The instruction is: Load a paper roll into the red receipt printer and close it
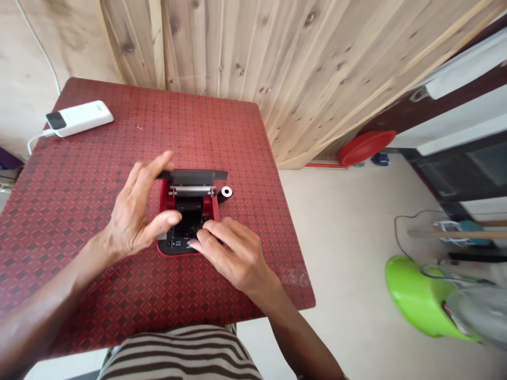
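Note:
A small red-and-black machine that looks like a receipt printer (190,191) sits on the patterned table, its black lid (194,176) raised at the back. Inside are a silvery roller bar and a dark compartment. My left hand (138,203) is open at its left side, thumb reaching over the compartment and fingers near the lid's left end. At the front right corner of the compartment, my right hand (232,248) has its fingers pinched together; what lies between them is hidden. A small black roll with a white core (226,192) is beside the machine's right side.
A white power bank (83,117) with a cable lies at the table's (222,132) far left. Wooden boards (237,47) rise behind the table. To the right, a red basin (366,146) and a bright green plastic object (415,295) are on the pale floor.

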Available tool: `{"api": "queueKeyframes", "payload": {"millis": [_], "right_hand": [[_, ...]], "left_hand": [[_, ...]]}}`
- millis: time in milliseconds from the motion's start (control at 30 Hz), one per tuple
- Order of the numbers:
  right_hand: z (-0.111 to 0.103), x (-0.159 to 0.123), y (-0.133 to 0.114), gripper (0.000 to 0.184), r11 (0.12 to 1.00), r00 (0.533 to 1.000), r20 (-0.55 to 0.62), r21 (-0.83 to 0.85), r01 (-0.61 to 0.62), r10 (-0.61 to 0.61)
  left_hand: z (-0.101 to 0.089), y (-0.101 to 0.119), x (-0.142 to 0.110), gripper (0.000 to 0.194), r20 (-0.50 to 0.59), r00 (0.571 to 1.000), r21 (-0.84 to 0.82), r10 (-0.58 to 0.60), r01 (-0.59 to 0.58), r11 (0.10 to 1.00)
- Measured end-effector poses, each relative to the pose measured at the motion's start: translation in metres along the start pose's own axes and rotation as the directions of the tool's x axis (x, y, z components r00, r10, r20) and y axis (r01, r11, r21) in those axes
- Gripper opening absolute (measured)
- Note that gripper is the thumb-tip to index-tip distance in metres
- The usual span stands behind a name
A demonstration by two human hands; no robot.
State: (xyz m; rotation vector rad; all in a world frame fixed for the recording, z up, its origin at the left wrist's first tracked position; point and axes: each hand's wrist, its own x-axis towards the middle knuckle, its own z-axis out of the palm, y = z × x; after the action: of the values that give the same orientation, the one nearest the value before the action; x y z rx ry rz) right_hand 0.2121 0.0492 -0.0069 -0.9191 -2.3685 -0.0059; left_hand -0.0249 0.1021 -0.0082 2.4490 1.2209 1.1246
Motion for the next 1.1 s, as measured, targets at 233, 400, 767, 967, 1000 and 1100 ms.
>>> {"api": "queueKeyframes", "payload": {"millis": [233,400,767,967,1000,1100], "right_hand": [[0.006,-0.007,-0.002,0.014,0.998,0.998,-0.043,-0.05,0.045,-0.047],[0.005,-0.01,-0.003,0.018,1.0,0.993,-0.119,0.012,0.014,-0.013],[0.019,-0.041,0.039,0.016,0.824,0.803,-0.247,0.34,-0.453,0.543],[0.032,-0.048,0.016,0.035,0.589,0.723,0.036,0.553,-0.589,0.69],[0.032,-0.048,0.011,0.038,0.558,0.717,0.07,0.579,-0.595,0.693],[0.032,-0.05,0.001,0.044,0.469,0.702,0.126,0.66,-0.587,0.701]], "left_hand": [[0.011,0.017,-0.059,0.088,0.123,0.984,0.064,0.127,-0.135,0.989],[0.018,0.015,-0.062,0.079,0.066,0.99,0.11,0.126,-0.133,0.985],[0.015,0.015,-0.058,0.071,0.077,0.993,0.108,0.085,-0.093,0.99],[0.016,0.015,-0.06,0.074,0.096,0.989,0.151,0.109,-0.123,0.981],[0.017,0.015,-0.062,0.076,0.085,0.991,0.144,0.105,-0.117,0.983],[0.022,0.017,-0.074,0.09,-0.021,0.999,0.14,0.041,-0.038,0.989]]}}
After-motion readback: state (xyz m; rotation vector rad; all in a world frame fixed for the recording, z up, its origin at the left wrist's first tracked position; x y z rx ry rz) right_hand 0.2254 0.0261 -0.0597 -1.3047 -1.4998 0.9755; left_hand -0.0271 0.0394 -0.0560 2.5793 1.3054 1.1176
